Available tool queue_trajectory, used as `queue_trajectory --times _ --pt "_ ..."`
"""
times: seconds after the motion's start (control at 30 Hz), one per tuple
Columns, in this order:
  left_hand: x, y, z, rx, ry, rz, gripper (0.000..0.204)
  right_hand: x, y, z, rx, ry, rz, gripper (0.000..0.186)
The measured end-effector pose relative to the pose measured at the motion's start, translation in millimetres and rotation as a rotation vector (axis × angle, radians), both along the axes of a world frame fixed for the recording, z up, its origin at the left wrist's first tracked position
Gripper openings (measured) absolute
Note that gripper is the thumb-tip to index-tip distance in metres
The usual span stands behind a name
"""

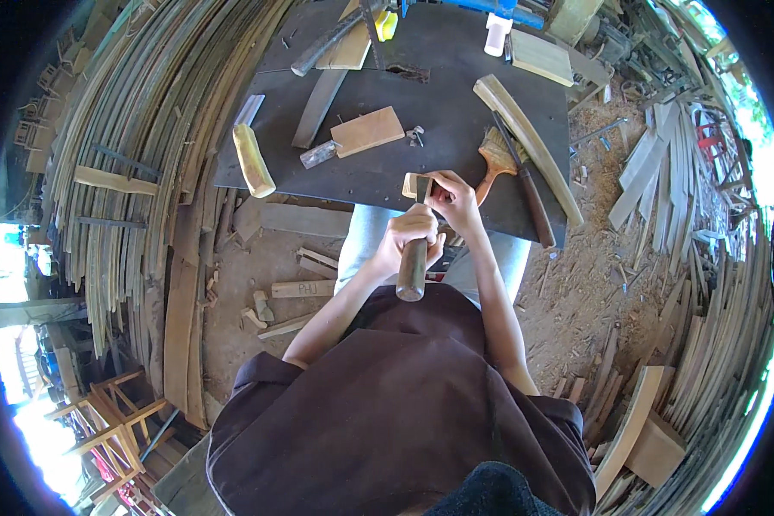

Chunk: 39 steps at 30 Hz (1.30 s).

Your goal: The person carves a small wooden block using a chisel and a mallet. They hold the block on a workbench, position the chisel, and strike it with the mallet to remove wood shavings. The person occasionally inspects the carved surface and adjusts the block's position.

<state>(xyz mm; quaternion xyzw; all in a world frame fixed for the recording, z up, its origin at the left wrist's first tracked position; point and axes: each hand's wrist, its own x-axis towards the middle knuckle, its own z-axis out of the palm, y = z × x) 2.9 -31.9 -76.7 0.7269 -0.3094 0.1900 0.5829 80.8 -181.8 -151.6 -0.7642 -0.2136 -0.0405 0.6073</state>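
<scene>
My left hand (411,230) is wrapped round the thick wooden handle of a chisel (411,273), whose butt points back at me. Its dark flat blade (423,191) reaches forward, close to the table's near edge. At the blade's tip my right hand (457,206) pinches a small pale wooden piece (410,186), which lies against the blade. The right fingers partly hide where blade and wood meet. To the right of that hand, a wooden-handled brush (495,160) and a dark-handled long tool (533,193) rest on the black table (456,103).
A long wooden strip (533,142) runs along the table's right side. A reddish wood block (368,131), a metal piece (320,155) and a yellowish wood piece (254,161) lie left. A white bottle (496,36) stands far off. Stacked planks (146,112) line the left.
</scene>
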Motion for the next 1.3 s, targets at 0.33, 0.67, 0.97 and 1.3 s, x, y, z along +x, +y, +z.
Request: queue_trajectory --times 0.33,0.67,0.97,1.3 --pt "2.2 0.9 1.4 -0.030 0.000 0.009 0.027 -1.4 0.4 7.5 -0.017 0.001 -0.015 0.047" --pt "-34.3 23.0 6.7 -0.003 -0.032 -0.032 0.031 -3.0 -1.3 2.8 -0.030 0.047 0.013 0.049" --pt "-27.8 16.5 9.7 0.006 -0.009 -0.053 0.028 -3.6 -0.1 5.2 -0.002 0.016 -0.002 0.047" --pt "-13.9 13.5 4.6 0.007 0.010 -0.035 0.028 -1.7 -0.4 7.4 -0.022 0.009 0.010 0.048"
